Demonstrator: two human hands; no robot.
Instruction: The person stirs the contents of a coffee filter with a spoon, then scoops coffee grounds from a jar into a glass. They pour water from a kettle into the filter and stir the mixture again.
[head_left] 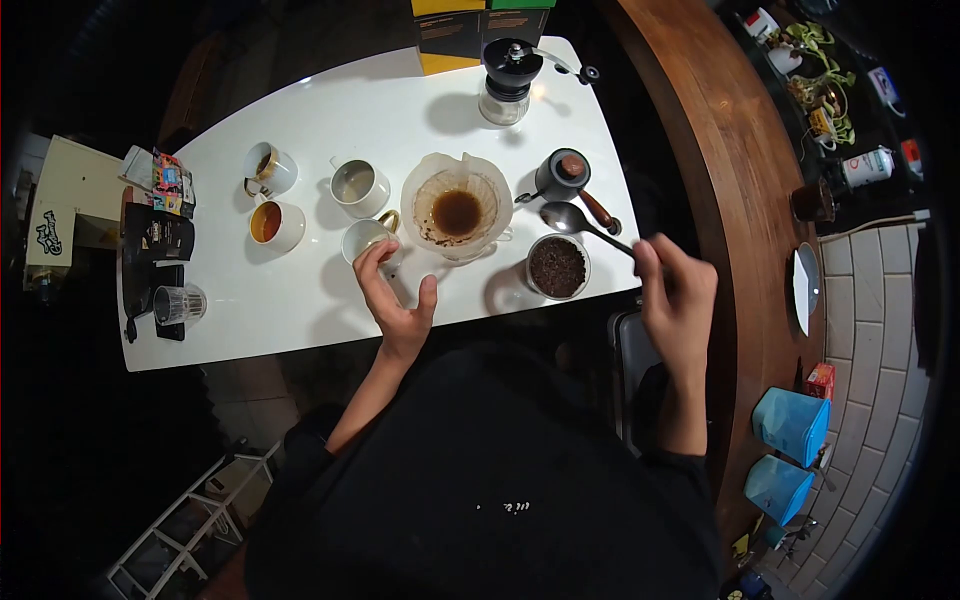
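Observation:
My right hand (678,300) grips the handle end of a metal spoon (566,218), whose bowl hangs above a glass of dark coffee grounds (557,267). My left hand (398,305) has its fingers apart and holds nothing that I can see; its fingertips are beside a glass cup (362,238) with a gold handle, and whether they touch it is unclear. Between the hands, a dripper with a paper filter (483,190) has dark brown liquid (456,213) in it. A small dark pot (562,172) with a wooden handle stands behind the grounds glass.
On the white table (240,320) are a white mug (358,186), two cups (272,168) (278,226) at left, and a clear glass (180,304). A hand grinder (508,85) and boxes (478,35) stand at the back. A wooden counter (745,200) runs along the right.

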